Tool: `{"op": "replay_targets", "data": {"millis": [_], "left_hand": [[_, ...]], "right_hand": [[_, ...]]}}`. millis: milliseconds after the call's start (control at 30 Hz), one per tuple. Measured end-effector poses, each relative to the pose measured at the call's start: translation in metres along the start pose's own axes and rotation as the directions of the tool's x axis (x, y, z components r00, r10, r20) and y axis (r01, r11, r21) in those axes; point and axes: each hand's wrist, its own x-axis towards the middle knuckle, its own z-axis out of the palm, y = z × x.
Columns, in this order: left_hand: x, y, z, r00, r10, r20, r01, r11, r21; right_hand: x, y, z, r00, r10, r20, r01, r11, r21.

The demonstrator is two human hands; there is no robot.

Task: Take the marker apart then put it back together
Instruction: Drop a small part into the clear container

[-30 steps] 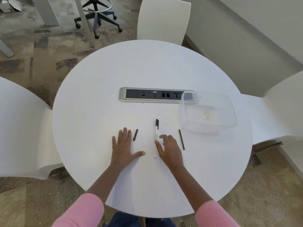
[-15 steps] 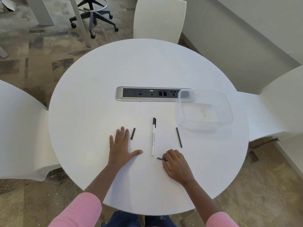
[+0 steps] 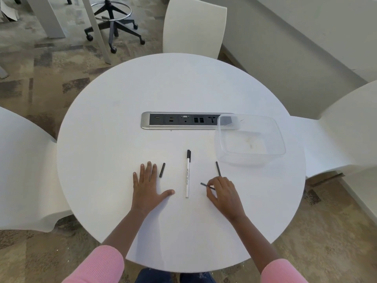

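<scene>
Since 1 second ago our right hand (image 3: 223, 196) has left the marker's near end and now pinches a short black stick (image 3: 205, 185) just right of it. Our clear tub (image 3: 251, 159) holds only faint smears. We keep our left hand (image 3: 150, 185) spread flat on the table (image 3: 183, 88). The marker (image 3: 187, 176) lies between our hands, its long axis running away from us, black end far.

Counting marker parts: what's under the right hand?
The right hand pinches a thin dark piece; its near end is hidden under the fingers. Anything else beneath cannot be seen.
</scene>
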Motion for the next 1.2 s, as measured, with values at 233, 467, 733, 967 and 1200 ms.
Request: {"op": "replay_targets", "data": {"millis": [233,467,733,967,1200], "left_hand": [[0.002,0.014,0.0,0.997,0.023,-0.073,-0.028,0.998,-0.063],[0.011,0.044,-0.005,0.983,0.118,-0.141,-0.126,0.991,-0.048],[0.017,0.089,0.002,0.965,0.231,-0.126,-0.232,0.973,0.007],[0.013,0.117,0.011,0.934,0.349,-0.074,-0.333,0.928,0.17],[0.012,0.122,0.019,0.915,0.381,-0.131,-0.32,0.884,0.34]], "right_hand": [[0.046,0.03,-0.03,0.986,0.068,-0.151,-0.072,0.997,-0.02],[0.081,0.061,-0.055,0.969,0.158,-0.192,-0.162,0.987,-0.005],[0.107,0.104,-0.059,0.965,0.261,0.004,-0.261,0.964,-0.047],[0.124,0.129,-0.045,0.84,0.396,0.371,-0.394,0.915,-0.085],[0.131,0.14,-0.041,0.762,0.402,0.508,-0.407,0.907,-0.107]]}}
